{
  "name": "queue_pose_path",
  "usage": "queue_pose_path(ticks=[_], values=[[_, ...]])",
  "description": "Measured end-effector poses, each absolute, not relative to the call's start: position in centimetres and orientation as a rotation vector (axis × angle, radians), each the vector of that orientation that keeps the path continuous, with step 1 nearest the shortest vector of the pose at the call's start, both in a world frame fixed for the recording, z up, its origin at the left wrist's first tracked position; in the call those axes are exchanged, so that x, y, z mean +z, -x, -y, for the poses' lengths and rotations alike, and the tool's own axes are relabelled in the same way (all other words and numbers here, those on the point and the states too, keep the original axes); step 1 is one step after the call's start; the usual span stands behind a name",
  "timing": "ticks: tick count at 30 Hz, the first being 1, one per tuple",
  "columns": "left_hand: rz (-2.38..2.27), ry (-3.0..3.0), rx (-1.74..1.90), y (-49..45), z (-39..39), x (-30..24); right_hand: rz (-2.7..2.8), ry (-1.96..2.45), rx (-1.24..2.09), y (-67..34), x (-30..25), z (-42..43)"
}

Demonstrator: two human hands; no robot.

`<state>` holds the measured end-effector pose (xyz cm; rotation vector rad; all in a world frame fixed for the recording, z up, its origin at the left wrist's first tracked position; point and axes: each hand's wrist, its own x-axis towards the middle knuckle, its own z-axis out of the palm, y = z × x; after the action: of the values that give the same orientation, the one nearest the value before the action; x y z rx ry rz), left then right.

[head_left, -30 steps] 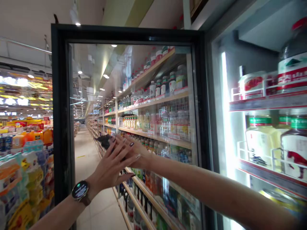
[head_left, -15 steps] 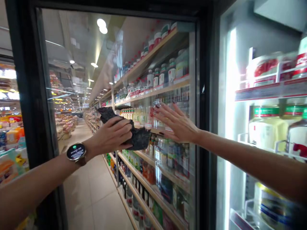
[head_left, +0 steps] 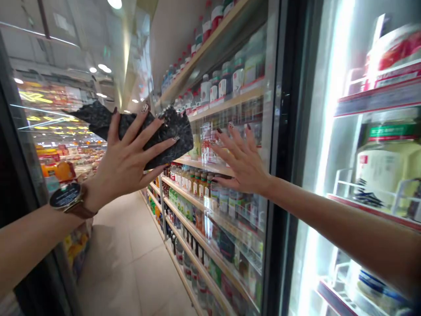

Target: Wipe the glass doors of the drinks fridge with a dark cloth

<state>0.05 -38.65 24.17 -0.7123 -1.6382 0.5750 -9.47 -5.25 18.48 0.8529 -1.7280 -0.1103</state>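
My left hand [head_left: 126, 160] presses a crumpled dark grey cloth [head_left: 174, 136] flat against the glass door [head_left: 131, 245] of a fridge. Its fingers are spread over the cloth, and a watch [head_left: 67, 197] with a brown strap is on that wrist. Farther right, my right hand [head_left: 245, 164] rests palm down on the same glass, fingers apart, with nothing in it. Both hands have dark patterned nails. The undersides of the palms are hidden.
The door's black frame [head_left: 284, 145] stands at the right. Beyond it lies a lit fridge interior with large bottles [head_left: 384, 166] on racks. Shelves of bottles [head_left: 223, 83] and a tiled floor [head_left: 115, 263] show through or in the glass.
My left hand and the cloth have moved left and up over the glass, with the fingers now spread wider. My right hand stays on the glass. The view has come closer to the door.
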Motion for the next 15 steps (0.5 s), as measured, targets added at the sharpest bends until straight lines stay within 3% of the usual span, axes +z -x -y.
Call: queue_pose_path(ticks=[15], values=[[1.703, 0.764, 0.354, 11.0, 40.9, 24.4, 1.752, -0.856, -0.118, 11.8, 18.2, 6.1]])
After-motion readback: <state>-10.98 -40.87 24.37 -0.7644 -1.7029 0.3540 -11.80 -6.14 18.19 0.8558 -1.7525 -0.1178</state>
